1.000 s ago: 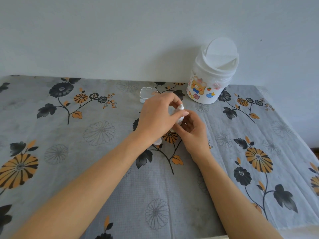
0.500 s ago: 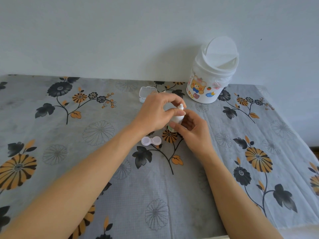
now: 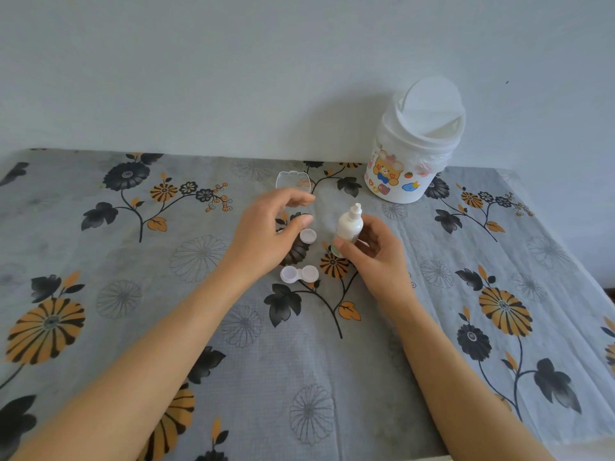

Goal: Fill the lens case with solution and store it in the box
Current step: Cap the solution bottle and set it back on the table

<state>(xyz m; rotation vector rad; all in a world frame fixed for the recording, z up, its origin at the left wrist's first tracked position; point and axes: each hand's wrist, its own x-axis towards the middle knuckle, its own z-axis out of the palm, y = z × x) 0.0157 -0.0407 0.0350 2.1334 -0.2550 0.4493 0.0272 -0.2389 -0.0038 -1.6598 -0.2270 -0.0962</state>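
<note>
My right hand (image 3: 379, 257) holds a small white solution bottle (image 3: 350, 224) upright, its nozzle bare. To the bottle's left my left hand (image 3: 266, 231) hovers with curled, parted fingers and nothing visible in them. Below and between the hands, the pale lens case (image 3: 299, 273) lies on the cloth with both wells uncovered. A white round cap (image 3: 307, 235) rests by my left thumb. A green cap (image 3: 335, 250) peeks out by my right thumb. The clear plastic box (image 3: 293, 179) stands open just behind my left hand.
A white swing-lid bin (image 3: 412, 151) with cartoon stickers stands at the back right against the wall. A grey flowered cloth (image 3: 133, 294) covers the table, whose right edge (image 3: 565, 261) runs diagonally.
My left hand has come off the bottle's top and drawn away to the left. The lens case and the white cap, hidden before, now show.
</note>
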